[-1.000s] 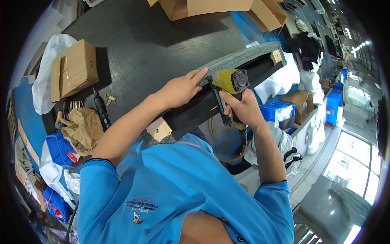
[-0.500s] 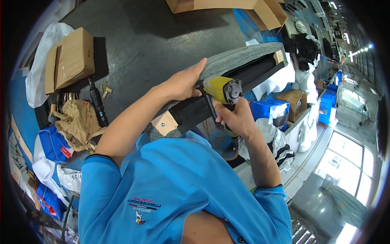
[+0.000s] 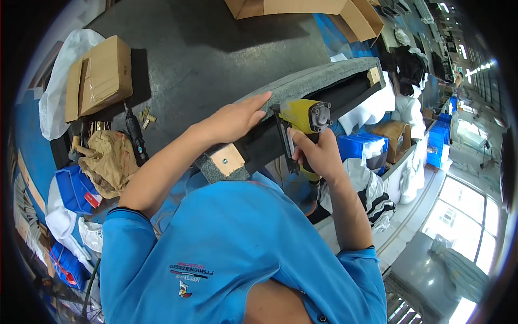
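My right hand [image 3: 318, 153] is wrapped round the handle of a yellow and black pneumatic staple gun [image 3: 299, 116]. Its nose meets the inner edge of a long grey fabric-covered upholstered piece [image 3: 318, 75], which lies slanted in front of my body. My left hand [image 3: 237, 116] lies flat on that fabric edge, fingers stretched out, just left of the nose. A wooden corner block [image 3: 228, 160] with a metal insert shows at the near end, and another wooden block [image 3: 373, 76] at the far end. Black lining covers the hollow between them.
On the dark table [image 3: 178, 59], a cardboard box [image 3: 102, 78] stands at the left. Nearby lie a black power screwdriver [image 3: 135, 132], brass-coloured staple strips [image 3: 147, 117] and crumpled brown paper [image 3: 109, 162]. Blue bins [image 3: 362, 146] sit at the right. An open carton [image 3: 302, 6] is at the back.
The staple gun and my right hand have shifted slightly right along the edge. My left hand now lies flatter on the fabric, and the view has moved a little.
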`<state>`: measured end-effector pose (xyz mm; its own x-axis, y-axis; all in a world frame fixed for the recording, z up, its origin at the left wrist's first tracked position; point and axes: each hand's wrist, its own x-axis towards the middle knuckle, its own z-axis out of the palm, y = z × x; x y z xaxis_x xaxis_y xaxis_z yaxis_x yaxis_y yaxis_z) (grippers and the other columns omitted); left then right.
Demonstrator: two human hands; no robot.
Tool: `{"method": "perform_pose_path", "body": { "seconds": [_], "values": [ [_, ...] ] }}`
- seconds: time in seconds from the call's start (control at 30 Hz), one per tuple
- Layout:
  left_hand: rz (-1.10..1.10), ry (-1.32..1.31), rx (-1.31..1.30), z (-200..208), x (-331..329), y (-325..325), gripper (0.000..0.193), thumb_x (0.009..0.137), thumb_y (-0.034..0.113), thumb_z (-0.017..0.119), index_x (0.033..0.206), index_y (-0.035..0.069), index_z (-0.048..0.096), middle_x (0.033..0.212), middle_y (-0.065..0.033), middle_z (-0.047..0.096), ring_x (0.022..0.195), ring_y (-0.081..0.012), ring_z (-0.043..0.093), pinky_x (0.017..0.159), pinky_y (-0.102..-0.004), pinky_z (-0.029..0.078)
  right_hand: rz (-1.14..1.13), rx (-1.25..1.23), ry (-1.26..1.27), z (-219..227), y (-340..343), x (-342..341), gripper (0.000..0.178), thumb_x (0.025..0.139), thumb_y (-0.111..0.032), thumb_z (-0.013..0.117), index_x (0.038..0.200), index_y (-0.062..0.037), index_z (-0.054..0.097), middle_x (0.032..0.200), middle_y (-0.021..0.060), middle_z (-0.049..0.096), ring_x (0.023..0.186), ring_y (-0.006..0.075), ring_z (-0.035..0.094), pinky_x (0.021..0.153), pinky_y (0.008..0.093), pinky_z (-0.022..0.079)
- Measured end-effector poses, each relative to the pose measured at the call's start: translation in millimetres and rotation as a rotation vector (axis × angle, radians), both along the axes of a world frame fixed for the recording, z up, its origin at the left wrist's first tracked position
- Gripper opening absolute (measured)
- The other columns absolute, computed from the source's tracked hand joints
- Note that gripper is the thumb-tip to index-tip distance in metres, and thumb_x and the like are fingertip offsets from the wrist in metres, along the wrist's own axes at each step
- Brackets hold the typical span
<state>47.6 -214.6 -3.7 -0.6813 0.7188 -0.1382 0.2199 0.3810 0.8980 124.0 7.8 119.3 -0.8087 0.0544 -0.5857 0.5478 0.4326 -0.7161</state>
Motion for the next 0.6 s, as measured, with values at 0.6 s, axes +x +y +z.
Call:
{"method": "perform_pose_path", "body": {
  "seconds": [0.6],
  "values": [
    [-0.101,0.084,0.135,-10.1,3.8,-18.5,0.097,0.093,0.007,0.075,0.169,0.01,0.014,0.165,-0.0238,0.041,0.136,-0.0374,0.058,0.113,-0.0425,0.048,0.12,0.074,0.085,-10.0,-44.2,26.3,0.024,0.093,-0.022,0.072,0.097,0.0023,0.072,0.073,0.012,0.07,0.067,0.0166,0.065,0.062,0.0343,0.052]
  ]
}}
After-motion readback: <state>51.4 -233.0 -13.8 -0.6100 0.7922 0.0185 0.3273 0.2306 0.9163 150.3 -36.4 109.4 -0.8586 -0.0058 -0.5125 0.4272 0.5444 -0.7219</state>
